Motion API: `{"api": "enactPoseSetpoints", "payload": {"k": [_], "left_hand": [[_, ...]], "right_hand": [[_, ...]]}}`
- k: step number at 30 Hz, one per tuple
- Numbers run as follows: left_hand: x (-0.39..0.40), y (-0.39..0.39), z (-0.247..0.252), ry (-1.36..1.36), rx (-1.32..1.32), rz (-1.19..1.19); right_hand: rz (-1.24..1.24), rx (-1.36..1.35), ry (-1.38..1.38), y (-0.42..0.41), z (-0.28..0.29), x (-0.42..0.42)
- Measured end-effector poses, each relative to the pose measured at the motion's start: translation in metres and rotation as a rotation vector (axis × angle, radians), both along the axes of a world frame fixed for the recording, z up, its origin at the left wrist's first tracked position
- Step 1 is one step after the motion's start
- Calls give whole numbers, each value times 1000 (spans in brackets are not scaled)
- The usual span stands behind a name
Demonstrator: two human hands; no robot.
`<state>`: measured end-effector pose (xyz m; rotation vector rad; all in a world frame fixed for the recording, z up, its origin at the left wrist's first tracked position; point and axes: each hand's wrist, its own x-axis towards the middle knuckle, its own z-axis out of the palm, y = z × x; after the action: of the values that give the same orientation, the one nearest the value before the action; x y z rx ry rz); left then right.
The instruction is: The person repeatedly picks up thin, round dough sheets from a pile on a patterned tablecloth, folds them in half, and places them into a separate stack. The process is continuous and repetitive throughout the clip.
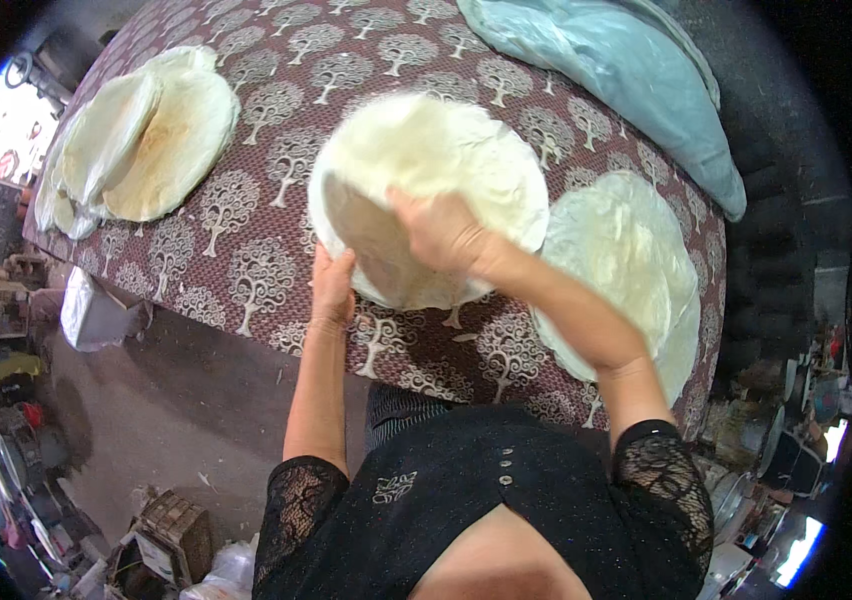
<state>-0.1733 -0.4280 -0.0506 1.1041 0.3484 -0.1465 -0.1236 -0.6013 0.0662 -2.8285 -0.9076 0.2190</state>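
Note:
A white, bowl-like round piece (332, 161) stands before me on the table, its hollow partly covered by a pale cream layer (441, 146) whose material I cannot make out. My left hand (334, 283) grips its lower left rim, thumb on top. Blurred by motion, my right hand (441, 229) is curled over the middle, above the shaded brownish-grey part of the hollow. Whether something is pinched in those fingers is hidden. Under my right forearm lies a flat, pale round sheet (613, 240) with a translucent, plastic-looking surround.
Several cream rounds with brownish patches (171, 150) lie stacked at the table's far left. A bluish plastic bag (606, 75) rests along the far right edge. The patterned tablecloth (261, 289) covers the table. Below its left edge sits a whitish box (96, 311); a wooden crate (175, 536) stands lower down.

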Motion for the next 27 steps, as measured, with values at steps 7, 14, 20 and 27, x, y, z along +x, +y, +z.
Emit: {"api": "enactPoseSetpoints", "payload": {"k": [7,14,20,27], "left_hand": [[0,7,7,-148,13,14],[-10,14,37,-40,-85,-172],[6,-4,69,-230,-270,-312],[-8,-69,44,34,-316,-501]], "right_hand": [[10,51,83,57,-45,-26],[-63,113,65,51,-41,-56],[-233,152,125,5,-22,-18],[-471,313,39,-207,98,63]]}}
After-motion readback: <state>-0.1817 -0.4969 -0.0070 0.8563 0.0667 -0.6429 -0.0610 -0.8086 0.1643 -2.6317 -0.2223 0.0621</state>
